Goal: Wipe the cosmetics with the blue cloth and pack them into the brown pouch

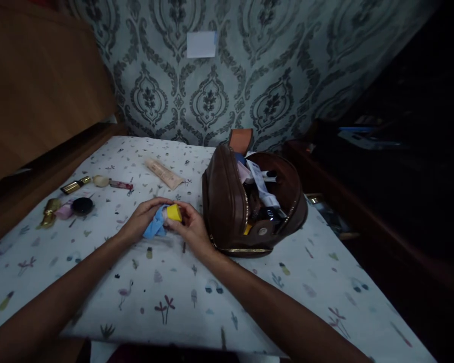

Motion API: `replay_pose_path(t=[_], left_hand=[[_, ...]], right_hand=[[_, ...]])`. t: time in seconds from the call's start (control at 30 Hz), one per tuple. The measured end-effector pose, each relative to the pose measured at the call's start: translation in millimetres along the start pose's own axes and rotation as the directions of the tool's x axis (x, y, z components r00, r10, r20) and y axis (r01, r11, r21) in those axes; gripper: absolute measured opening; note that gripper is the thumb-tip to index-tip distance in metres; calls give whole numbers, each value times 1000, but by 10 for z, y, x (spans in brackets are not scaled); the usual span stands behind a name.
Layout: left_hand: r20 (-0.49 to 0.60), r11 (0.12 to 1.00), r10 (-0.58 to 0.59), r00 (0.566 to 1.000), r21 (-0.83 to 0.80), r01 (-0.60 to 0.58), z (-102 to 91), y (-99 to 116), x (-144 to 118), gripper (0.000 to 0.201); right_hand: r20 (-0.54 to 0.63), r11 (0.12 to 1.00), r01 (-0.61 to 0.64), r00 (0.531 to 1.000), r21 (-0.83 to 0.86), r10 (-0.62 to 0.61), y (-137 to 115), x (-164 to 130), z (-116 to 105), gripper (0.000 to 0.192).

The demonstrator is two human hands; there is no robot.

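Note:
My left hand (142, 218) is closed around a crumpled light-blue cloth (156, 225), which is pressed against a small container with a yellow cap (174, 213). From the other side, the fingers and thumb of my right hand (194, 229) grip this container near its cap. Its whitish body shows only in part, between cloth and cap. Just right of my right hand stands an unzipped brown bag (225, 196), stuffed with tubes, packets and a black item. Beyond my hands a beige tube (164, 173) lies flat on the table.
At the left lie a gold-and-black tube (75, 185), a small cream-coloured item (100, 180), a red tube (121, 185), a round black compact (82, 205), a pink item (64, 210) and a gold-wrapped piece (50, 212). A printed cloth (196, 322) covers the table, with a patterned wall (212, 96) behind.

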State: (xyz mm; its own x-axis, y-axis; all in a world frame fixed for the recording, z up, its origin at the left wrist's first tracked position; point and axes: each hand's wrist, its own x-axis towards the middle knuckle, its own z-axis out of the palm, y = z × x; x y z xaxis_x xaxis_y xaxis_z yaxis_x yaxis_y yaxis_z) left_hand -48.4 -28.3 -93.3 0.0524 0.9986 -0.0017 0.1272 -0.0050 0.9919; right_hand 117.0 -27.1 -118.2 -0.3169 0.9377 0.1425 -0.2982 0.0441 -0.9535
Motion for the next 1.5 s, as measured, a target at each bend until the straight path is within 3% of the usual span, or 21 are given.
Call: replay_pose_path(t=[0.2,0.4,0.5,0.77,1.13,1.5], left_hand=[[46,999,26,999,45,-28,15,39,-56,50],[127,898,164,978,392,-201,66,73,-116,60],[150,851,202,968,463,-249,75,54,-111,55],[207,805,243,948,502,-316,38,87,-120,39],[231,728,184,955,621,-290,-11,93,-105,46],[273,743,195,942,586,-324,-47,93,-106,51]], right_hand=[[-67,998,-46,997,49,49,32,4,-3,46],[-120,999,-37,992,19,39,41,21,-14,40],[-106,999,-36,994,-28,33,29,15,-21,38],[-75,999,-13,997,-44,10,14,-30,-46,34],[-125,996,-69,989,61,76,24,-18,-7,42],[-103,995,-88,990,54,93,-25,-41,-6,44]])
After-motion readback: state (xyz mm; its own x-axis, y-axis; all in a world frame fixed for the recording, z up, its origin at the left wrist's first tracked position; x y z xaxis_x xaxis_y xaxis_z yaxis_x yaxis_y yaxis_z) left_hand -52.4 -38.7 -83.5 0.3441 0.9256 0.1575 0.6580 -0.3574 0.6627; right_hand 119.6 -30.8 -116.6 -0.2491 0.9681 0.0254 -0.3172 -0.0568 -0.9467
